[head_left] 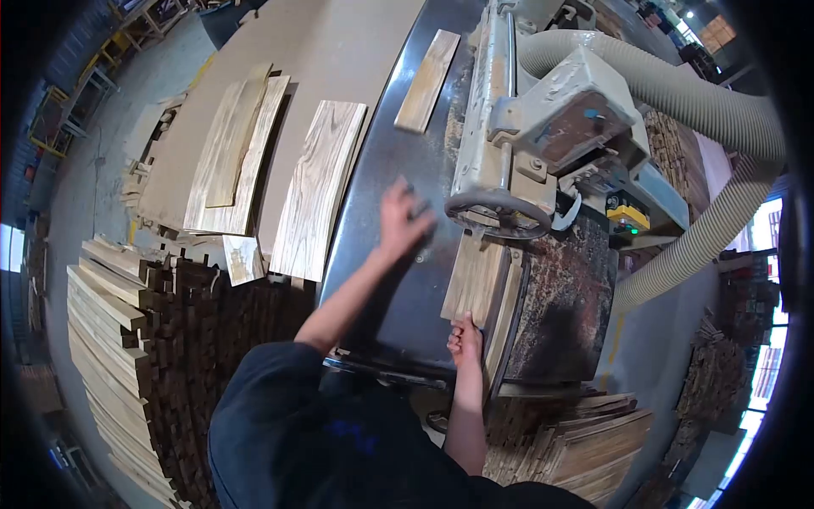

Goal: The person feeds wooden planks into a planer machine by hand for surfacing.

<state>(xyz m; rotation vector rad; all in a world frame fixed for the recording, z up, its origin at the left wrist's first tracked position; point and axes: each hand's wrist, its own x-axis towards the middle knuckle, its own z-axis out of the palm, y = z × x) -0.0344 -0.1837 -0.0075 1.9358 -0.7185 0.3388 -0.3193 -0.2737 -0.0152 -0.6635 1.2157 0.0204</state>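
Note:
My right hand (465, 341) is closed at the near end of a wooden board (473, 276), its fingers curled and touching that end. The board lies flat along a straight guide, and its far end passes beneath the machine with a handwheel (498, 212). Over the dark metal machine table (386, 310) my left hand (404, 220) is raised, somewhat blurred, fingers apart and holding nothing. Farther up the same table lies a short wooden board (428, 82). Left of my left hand, a pale grained board (318, 187) rests at the table's edge.
More boards (237, 161) lie on the brown panel at left. Tall stacks of wood strips (110, 339) stand at lower left, and others (585, 450) at lower right. A ribbed hose (704, 85) curves off the machine. Sawdust covers the surface (560, 314) right of the guide.

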